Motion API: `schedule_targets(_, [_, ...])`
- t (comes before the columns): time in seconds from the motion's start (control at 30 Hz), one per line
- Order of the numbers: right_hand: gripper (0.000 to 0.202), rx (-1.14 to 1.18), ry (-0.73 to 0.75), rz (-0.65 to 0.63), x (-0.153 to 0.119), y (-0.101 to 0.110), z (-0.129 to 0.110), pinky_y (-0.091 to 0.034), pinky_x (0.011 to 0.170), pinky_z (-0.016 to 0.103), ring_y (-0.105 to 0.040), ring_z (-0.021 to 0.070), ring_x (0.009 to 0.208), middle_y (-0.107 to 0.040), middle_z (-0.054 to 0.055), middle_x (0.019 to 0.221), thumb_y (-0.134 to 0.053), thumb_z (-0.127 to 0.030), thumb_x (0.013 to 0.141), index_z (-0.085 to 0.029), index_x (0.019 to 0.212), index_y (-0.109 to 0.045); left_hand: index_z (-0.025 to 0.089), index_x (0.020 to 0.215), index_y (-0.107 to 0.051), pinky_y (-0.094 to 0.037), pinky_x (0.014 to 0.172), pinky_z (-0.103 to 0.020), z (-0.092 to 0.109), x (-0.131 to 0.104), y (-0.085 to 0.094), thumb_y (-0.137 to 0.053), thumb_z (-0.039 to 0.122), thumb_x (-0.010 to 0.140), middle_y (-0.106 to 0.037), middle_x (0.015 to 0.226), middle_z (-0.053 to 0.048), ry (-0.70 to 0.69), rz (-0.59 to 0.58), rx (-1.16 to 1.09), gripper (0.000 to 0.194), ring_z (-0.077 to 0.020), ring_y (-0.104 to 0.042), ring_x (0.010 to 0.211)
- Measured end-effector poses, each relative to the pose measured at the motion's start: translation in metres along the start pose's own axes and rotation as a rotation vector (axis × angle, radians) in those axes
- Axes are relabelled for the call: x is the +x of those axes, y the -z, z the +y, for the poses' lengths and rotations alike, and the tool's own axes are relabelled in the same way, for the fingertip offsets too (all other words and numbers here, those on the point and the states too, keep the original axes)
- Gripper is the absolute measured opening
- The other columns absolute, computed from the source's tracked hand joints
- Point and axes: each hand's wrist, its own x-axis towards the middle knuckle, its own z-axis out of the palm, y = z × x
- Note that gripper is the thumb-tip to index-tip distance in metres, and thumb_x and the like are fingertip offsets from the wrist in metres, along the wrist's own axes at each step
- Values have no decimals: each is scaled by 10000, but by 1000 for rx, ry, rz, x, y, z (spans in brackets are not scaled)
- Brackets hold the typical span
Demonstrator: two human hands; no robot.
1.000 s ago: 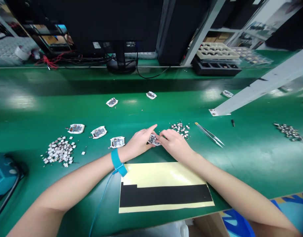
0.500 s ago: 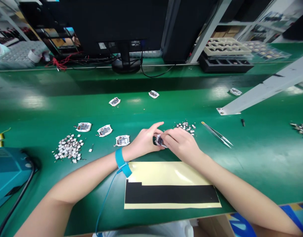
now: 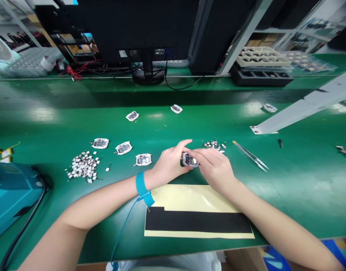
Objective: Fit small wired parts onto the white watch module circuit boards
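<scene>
Between my two hands is a white watch-like housing (image 3: 189,160) with a circuit board showing inside. My left hand (image 3: 171,162) grips its left side between thumb and fingers, with the index finger stretched out above it. At the housing's right edge, the fingers of my right hand (image 3: 214,165) are pinched together; whether they hold a small part is hidden. A blue wrist strap (image 3: 141,188) with a cord is on my left wrist. Just left of my left hand lies another white housing (image 3: 143,159). Small metal-ended parts (image 3: 214,145) are heaped beyond my right hand.
Tweezers (image 3: 250,156) lie to the right. A yellow sheet with a black strip (image 3: 198,221) lies in front of me. Further left are more housings (image 3: 123,148) and a pile of small white parts (image 3: 84,166). A slanted white post (image 3: 302,105) stands at right.
The view has shifted slightly. My right fingers have moved off the housing's face towards its right edge, so more of the circuit board shows. My left hand keeps its grip.
</scene>
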Motion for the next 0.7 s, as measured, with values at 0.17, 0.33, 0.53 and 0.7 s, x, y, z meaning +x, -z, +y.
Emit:
schedule_targets(0.17, [124, 131, -160, 36, 6, 2, -1, -425, 637, 258, -554, 124, 713, -641, 38, 816, -490, -97, 807, -162, 781, -592, 203, 1200, -335, -477, 784, -306, 4, -3, 1, -679, 157, 644, -636, 988, -31, -19, 56, -39, 655, -185, -604, 898])
schedule_targets(0.33, [55, 354, -299, 79, 9, -4, 3, -446, 546, 212, -550, 104, 706, -578, 26, 751, -561, -138, 776, -161, 734, -589, 199, 1210, -337, -477, 820, -272, 4, -3, 2, -677, 160, 644, -625, 978, -34, -32, 73, -259, 661, -149, -606, 887])
schedule_targets(0.53, [82, 428, -295, 49, 8, -8, 7, -419, 547, 232, -534, 110, 679, -584, 31, 758, -574, -182, 767, -155, 690, -581, 176, 1162, -378, -483, 819, -268, 2, -4, -1, -691, 148, 622, -637, 973, -46, 28, 69, -368, 625, -154, -614, 887])
schedule_targets(0.7, [105, 135, -106, -76, 9, 3, 10, -332, 565, 260, -380, 114, 605, -594, 28, 751, -555, -201, 766, -170, 674, -595, 189, 1131, -398, -483, 815, -282, -1, -5, -4, -677, 133, 628, -644, 966, -43, 40, 80, -381, 577, -151, -616, 870])
